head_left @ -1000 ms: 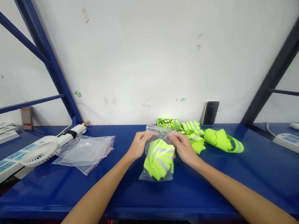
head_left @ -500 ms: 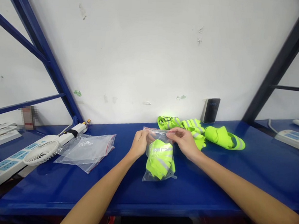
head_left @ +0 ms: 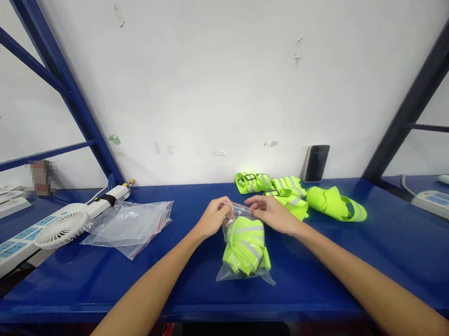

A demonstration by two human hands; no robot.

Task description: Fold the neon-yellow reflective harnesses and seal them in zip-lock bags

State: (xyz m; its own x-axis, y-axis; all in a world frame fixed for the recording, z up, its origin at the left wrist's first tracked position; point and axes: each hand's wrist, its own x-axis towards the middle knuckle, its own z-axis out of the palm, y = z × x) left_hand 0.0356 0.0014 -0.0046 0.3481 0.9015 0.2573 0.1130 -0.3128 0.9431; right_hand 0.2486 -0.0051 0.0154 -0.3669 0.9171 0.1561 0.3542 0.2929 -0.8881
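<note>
Both hands meet at the mouth of a clear plastic zip bag (head_left: 247, 245) lying near the front edge of the blue counter (head_left: 356, 257), about midway along it. The left hand (head_left: 214, 219) has thumb and fingers pinched together on the bag's top strip at its left end; the right hand (head_left: 271, 213) rests on the same strip just beside it, fingertips pressed down on the plastic, though whether they actually clamp it I cannot tell from here.

Inside the bag sits a folded neon-yellow band with grey reflective stripes (head_left: 247, 243) — it fills most of the pouch and bulges the plastic. To close such a bag well, I'd judge the strip wants holding flat and taut at one end while the other fingers run along it, with the fabric kept clear of the seal and the air pushed out.

Toward the back edge, against the wall, lies a loose heap of the same neon-yellow reflective bands (head_left: 298, 198), unbagged. Toward the counter's left end lies a small stack of empty clear zip bags with red seal lines (head_left: 129, 225), flat, holding nothing — and beside them a white handheld fan (head_left: 61, 229).
</note>
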